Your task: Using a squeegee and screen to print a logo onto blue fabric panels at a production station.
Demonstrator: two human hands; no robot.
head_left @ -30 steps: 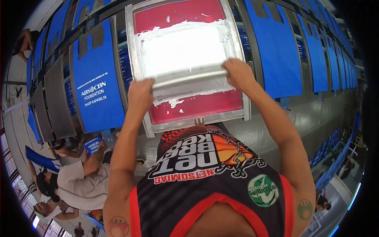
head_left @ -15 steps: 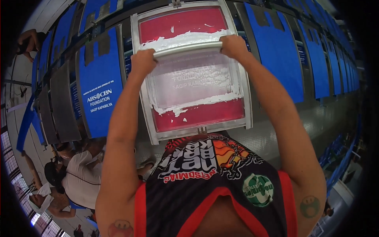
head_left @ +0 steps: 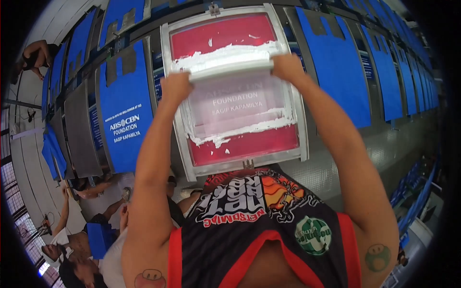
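Observation:
A squeegee with a pale rounded bar lies crosswise over a screen-printing frame. At its left end my left hand is wrapped round the bar; at the other end my right hand grips it likewise. Thick white ink is heaped beyond the bar, and another ragged band of white ink lies nearer me. Between them, white lettering shows through the pale mesh. Red borders fill the frame's far and near ends. The squeegee's blade is hidden under the bar.
Blue printed fabric pieces lie on boards to the left, and more blue pieces line the right. Metal hinge clips sit at the frame's ends. Co-workers, one in a white shirt, are close at lower left; another person is farther off.
Both hands and the squeegee have come slightly toward me. Lettering under the mesh looks clearer. At lower left, the co-workers have shifted, and a blue piece now shows beside one of them.

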